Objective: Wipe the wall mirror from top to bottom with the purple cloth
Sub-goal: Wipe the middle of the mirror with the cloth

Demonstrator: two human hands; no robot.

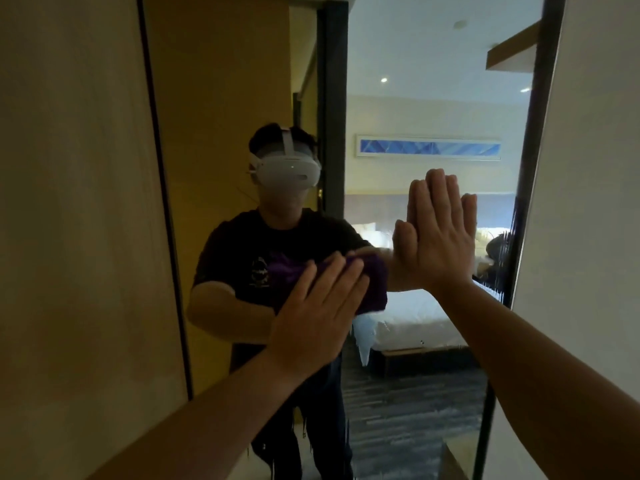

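The tall wall mirror (415, 64) has a thin dark frame and fills the middle of the view. My left hand (318, 317) lies flat on the glass at mid height and presses the purple cloth (375, 282) against it; the cloth shows past my fingertips. My right hand (438, 237) rests flat on the glass just right of the cloth, fingers straight and pointing up, holding nothing. A pale wet streak (363, 337) runs down the glass below the cloth.
A beige wall panel (69, 202) borders the mirror on the left and a white wall (588, 202) on the right. The glass reflects a person wearing a white headset, a bed and patterned carpet.
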